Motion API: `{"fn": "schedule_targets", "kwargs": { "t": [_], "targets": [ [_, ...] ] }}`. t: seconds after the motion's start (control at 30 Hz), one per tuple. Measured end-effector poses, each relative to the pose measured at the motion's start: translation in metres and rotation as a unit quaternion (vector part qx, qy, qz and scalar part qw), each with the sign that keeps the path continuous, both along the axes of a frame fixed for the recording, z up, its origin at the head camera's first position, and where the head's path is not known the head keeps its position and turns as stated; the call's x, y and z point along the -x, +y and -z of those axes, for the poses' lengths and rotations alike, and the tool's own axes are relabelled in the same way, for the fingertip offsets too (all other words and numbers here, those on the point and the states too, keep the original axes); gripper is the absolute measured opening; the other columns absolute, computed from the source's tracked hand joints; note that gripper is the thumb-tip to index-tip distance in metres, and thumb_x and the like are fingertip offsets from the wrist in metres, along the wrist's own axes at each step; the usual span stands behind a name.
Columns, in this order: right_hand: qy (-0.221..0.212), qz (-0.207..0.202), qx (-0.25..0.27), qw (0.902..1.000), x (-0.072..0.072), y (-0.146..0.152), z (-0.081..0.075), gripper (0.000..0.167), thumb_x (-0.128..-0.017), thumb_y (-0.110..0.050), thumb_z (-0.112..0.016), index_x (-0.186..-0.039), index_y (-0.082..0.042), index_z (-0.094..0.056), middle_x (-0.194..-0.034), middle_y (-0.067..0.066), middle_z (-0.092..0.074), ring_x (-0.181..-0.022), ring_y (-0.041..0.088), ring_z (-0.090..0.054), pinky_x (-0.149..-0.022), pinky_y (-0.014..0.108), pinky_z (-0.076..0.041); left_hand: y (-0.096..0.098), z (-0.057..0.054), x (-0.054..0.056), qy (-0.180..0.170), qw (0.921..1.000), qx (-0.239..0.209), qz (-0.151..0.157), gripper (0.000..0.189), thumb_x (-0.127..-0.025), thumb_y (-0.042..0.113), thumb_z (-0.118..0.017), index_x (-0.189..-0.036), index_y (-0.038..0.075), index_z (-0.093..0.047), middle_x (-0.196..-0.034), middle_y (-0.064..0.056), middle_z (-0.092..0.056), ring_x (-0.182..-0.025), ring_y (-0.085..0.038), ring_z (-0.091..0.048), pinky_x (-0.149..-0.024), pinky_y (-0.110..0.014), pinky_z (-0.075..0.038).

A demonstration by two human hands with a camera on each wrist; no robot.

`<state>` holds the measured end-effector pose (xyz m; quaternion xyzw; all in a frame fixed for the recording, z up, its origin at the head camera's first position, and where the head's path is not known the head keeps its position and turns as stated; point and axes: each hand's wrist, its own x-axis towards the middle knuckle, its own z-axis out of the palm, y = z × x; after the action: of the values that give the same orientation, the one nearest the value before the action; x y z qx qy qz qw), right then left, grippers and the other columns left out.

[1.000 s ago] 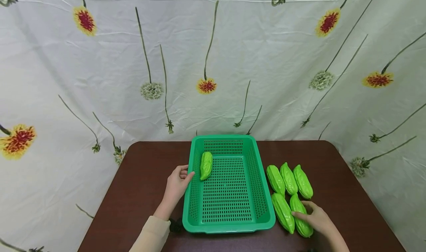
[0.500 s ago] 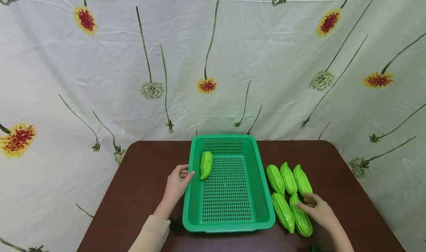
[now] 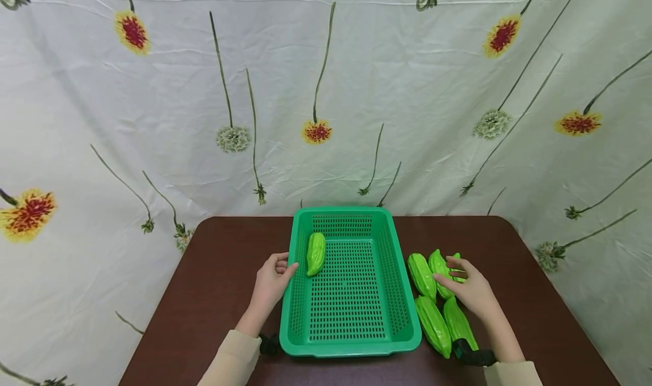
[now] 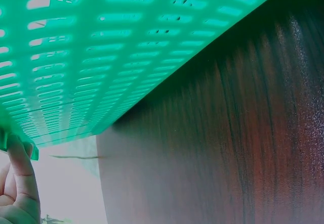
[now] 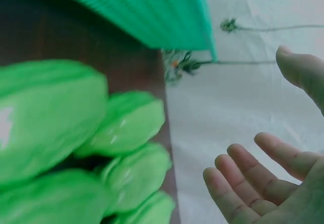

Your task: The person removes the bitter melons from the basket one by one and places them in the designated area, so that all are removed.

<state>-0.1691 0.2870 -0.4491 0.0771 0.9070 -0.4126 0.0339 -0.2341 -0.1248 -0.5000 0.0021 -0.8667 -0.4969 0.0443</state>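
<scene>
My left hand (image 3: pixel 270 278) grips the left rim of a green plastic basket (image 3: pixel 350 349), its thumb over the edge. In the left wrist view the fingers (image 4: pixel 21 173) curl at that rim. One bright green bitter melon (image 3: pixel 316 254) lies inside, by the basket's left wall. My right hand (image 3: pixel 471 288), fingers spread and holding nothing, hovers over the back-right bitter melon and hides most of it. More melons lie grouped right of the basket, including a front-left bitter melon (image 3: pixel 433 327) and a back-left one (image 3: pixel 421 274). The right wrist view shows the melons (image 5: pixel 45 123) left of the hand (image 5: pixel 273 183).
The dark brown table (image 3: pixel 229 250) bears everything, its back edge against a white cloth (image 3: pixel 285 91) printed with flowers. A black wrist device (image 3: pixel 471 353) overlaps the front-right bitter melon.
My right hand has left the front-right bitter melon and moved away from me to the back-right one. My left hand, the basket and the melons stay where they were.
</scene>
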Motion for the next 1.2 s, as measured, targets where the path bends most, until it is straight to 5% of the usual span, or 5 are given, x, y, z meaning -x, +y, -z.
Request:
{"fn": "schedule_targets", "kwargs": {
  "t": [0.43,0.8,1.2],
  "targets": [
    [0.081,-0.018,0.103,0.9912,0.034,-0.038,-0.012,0.067,-0.094,-0.033,-0.069,-0.147,-0.006,-0.039,-0.148,0.017,-0.044,-0.131,0.035,-0.047,-0.107,0.051,-0.043,0.000,0.000,0.000,0.005,1.0000,-0.001,-0.002,0.042,-0.094,0.017,-0.069,-0.129,-0.003,-0.058,-0.104,-0.017,-0.062,-0.091,-0.023,-0.060,-0.076,-0.035,-0.054],
    [0.070,-0.034,0.176,0.9813,0.056,-0.082,-0.016,0.065,-0.092,-0.025,-0.072,-0.146,-0.008,-0.041,-0.146,0.019,-0.045,-0.134,0.035,-0.046,-0.110,0.047,-0.041,0.000,0.001,-0.001,0.004,1.0000,-0.004,-0.002,0.041,-0.094,0.018,-0.069,-0.128,-0.003,-0.058,-0.102,-0.016,-0.062,-0.089,-0.022,-0.061,-0.074,-0.033,-0.054],
    [0.084,-0.060,0.191,0.9762,0.073,-0.124,-0.006,0.067,-0.089,-0.028,-0.075,-0.145,-0.010,-0.043,-0.146,0.011,-0.048,-0.133,0.030,-0.048,-0.110,0.045,-0.042,0.000,0.000,-0.001,-0.001,1.0000,-0.007,-0.006,0.041,-0.094,0.018,-0.069,-0.128,-0.002,-0.058,-0.103,-0.015,-0.062,-0.089,-0.021,-0.061,-0.075,-0.032,-0.053]
  ]
}}
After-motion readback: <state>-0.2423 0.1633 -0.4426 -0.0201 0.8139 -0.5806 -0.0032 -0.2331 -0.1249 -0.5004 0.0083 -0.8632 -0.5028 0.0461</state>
